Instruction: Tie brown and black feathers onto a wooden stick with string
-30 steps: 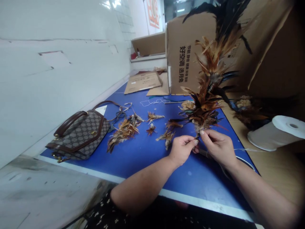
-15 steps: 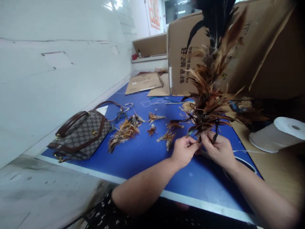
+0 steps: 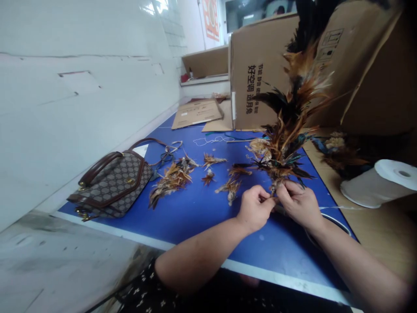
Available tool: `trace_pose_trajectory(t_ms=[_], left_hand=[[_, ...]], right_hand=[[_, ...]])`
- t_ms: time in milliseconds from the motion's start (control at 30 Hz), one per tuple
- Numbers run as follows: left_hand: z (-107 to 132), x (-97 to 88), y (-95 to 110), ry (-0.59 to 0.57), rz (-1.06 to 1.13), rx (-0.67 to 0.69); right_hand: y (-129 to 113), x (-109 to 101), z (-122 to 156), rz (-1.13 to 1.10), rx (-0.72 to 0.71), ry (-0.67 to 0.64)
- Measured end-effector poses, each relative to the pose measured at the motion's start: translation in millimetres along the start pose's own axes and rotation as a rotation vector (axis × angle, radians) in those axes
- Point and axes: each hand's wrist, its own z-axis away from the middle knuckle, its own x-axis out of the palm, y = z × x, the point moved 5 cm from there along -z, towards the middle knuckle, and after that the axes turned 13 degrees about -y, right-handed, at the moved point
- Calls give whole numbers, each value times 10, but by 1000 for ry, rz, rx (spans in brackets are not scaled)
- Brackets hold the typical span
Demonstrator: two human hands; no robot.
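A tall feather bundle point(image 3: 286, 143), brown and orange with a black top, rises over the blue table point(image 3: 189, 221). Its base lies between my two hands. My left hand point(image 3: 257, 208) is closed, thumb and index finger pinched at the bottom of the bundle. Close beside it, my right hand point(image 3: 298, 206) also pinches the base, its fingers curled. The exact grip points are partly hidden by the fingers. To the left lie a small feather tuft point(image 3: 231, 189) and a larger pile of brown feathers point(image 3: 172, 178).
A patterned handbag point(image 3: 114, 182) lies at the table's left. At right stands a large white spool point(image 3: 374, 184), with more feathers point(image 3: 342, 156) behind it. A big cardboard box point(image 3: 247, 48) and flat cardboard point(image 3: 197, 114) are at the back. White string point(image 3: 213, 140) lies loose.
The feather bundle has turned and its top has tilted slightly right, baring more of the box's print. Both hands stay at its base, nearly in place.
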Motion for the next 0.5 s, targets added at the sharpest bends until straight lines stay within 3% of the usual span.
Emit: trace_pose_trajectory(t_ms=[167,367,500], left_hand=[[-1,-5,2,55,-63,7],[-22,-38,3,98,-133,41],[-74,-69,-37,18,-15,11]], right_hand=[[21,37,39,-63,29,24],[81,73,77,-186,30,-54],[103,62,67,-193,44,-64]])
